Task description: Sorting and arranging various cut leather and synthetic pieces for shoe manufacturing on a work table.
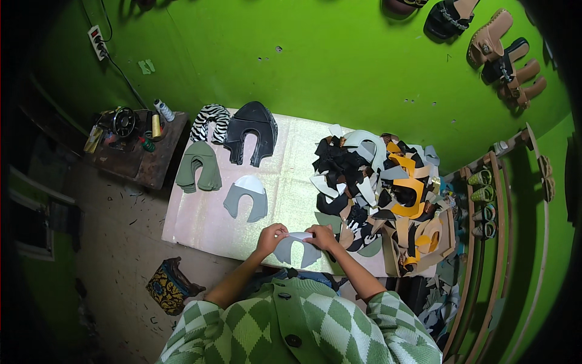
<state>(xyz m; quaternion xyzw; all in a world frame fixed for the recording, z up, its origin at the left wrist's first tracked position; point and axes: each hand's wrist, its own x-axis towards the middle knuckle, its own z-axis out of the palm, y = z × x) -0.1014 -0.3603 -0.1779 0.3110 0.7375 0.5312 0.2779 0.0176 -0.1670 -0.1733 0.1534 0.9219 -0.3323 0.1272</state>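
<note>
A grey U-shaped shoe upper piece (284, 251) lies at the table's near edge, its opening toward me. A pale strip (299, 235) runs along its curved far edge. My left hand (274, 237) pinches the left end of that edge, and my right hand (321, 236) grips the right end. Just beyond them lies a grey U-shaped piece with a white top (249, 182). Farther left on the table are stacks of green U-shaped pieces (193, 159), zebra-striped pieces (211, 113) and larger black pieces (253, 116).
A heap of black, white and yellow scraps (357, 182) covers the table's (295, 155) right side, with an open carton (448, 236) beside it. Left stands a small wooden table (151, 164) with a sewing machine (124, 122). A wooden shoe rack (498, 242) is at right; a patterned bag (167, 288) lies on the floor.
</note>
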